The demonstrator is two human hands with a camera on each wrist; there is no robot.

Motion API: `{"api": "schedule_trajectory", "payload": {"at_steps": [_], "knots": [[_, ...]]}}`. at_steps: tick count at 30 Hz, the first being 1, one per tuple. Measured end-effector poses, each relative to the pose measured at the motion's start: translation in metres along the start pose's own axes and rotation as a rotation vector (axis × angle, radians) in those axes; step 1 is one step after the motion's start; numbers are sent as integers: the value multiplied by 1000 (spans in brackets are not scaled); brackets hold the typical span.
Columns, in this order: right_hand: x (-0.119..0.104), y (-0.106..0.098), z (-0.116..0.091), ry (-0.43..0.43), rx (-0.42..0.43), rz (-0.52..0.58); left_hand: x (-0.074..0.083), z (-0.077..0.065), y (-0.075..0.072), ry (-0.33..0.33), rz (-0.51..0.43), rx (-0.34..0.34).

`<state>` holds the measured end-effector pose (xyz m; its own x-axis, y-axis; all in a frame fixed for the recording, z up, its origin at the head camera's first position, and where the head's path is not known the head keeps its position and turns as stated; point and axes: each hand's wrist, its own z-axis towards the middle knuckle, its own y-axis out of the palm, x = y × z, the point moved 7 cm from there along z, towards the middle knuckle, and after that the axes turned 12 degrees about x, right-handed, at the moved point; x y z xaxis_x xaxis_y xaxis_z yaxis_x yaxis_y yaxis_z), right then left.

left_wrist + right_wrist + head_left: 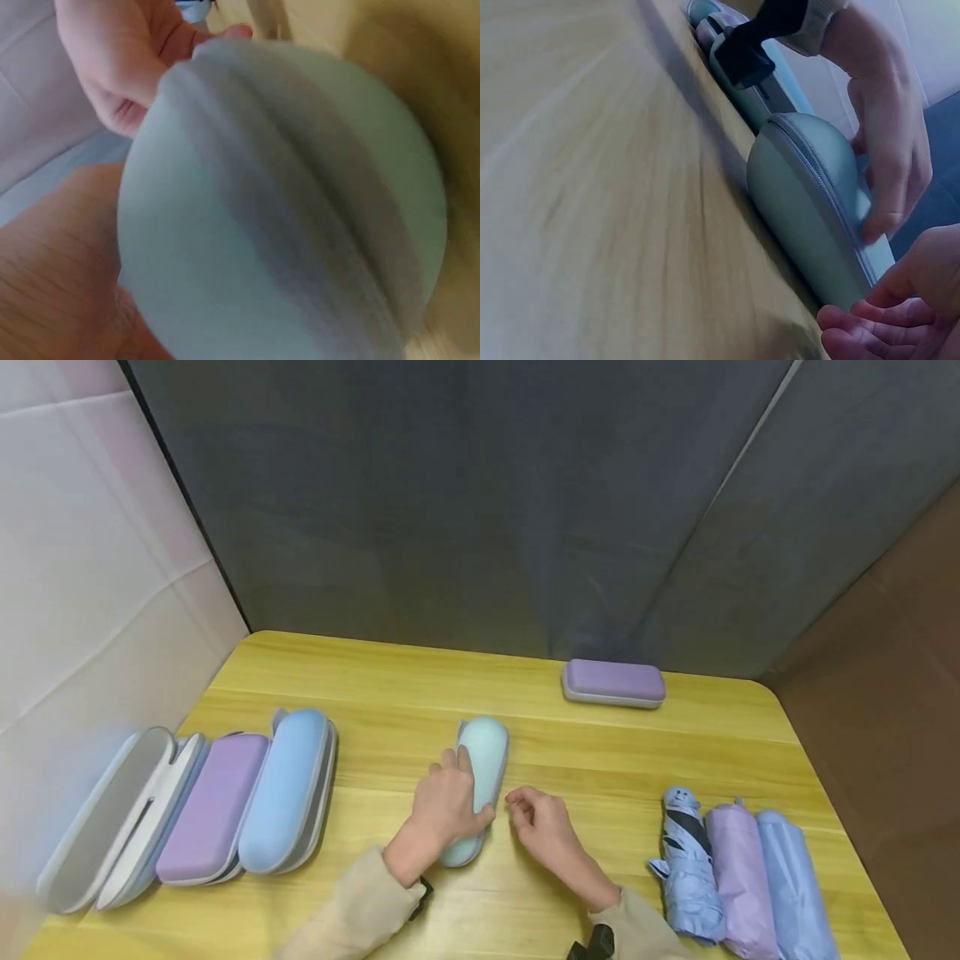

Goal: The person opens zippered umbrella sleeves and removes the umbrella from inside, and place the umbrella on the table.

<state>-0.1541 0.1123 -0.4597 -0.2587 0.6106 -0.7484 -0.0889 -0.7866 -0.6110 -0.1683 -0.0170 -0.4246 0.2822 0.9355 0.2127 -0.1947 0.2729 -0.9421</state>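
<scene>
A mint-green zip case point(486, 752) lies lengthwise on the table, its zipper seam appearing closed where it shows in the right wrist view. My left hand point(446, 802) grips it from above, the fingers over its left side and the thumb at its right edge. The rounded end of the mint-green case point(217, 247) fills most of the left wrist view. Close beside the case's right side is my right hand point(543, 827), fingers bent and thumb near the fingertips. Whether those fingertips point(840, 319) pinch a zipper pull is hidden.
To the left stand a light-blue case point(285, 793), a purple case point(213, 806) and an opened pale case point(112, 827). A small purple case point(613, 683) lies at the back edge. Folded umbrellas, blue-striped point(690, 868), lilac point(741, 881) and light-blue point(797, 885), lie at right.
</scene>
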Motion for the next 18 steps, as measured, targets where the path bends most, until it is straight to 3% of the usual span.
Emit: {"api": "schedule_trajectory", "payload": {"at_steps": [4,11,14,18], "knots": [[-1,-3,2,5,21,-1,0,-2,3,-24,-2,-8],[-16,-5,9,-56,70,34,-10,-4,7,-92,-157,-82],[-20,-3,11,-63,74,48,-16,-3,8,-123,-258,-101],[-23,-1,15,-66,99,37,-27,-2,5,-194,-492,-106]]}}
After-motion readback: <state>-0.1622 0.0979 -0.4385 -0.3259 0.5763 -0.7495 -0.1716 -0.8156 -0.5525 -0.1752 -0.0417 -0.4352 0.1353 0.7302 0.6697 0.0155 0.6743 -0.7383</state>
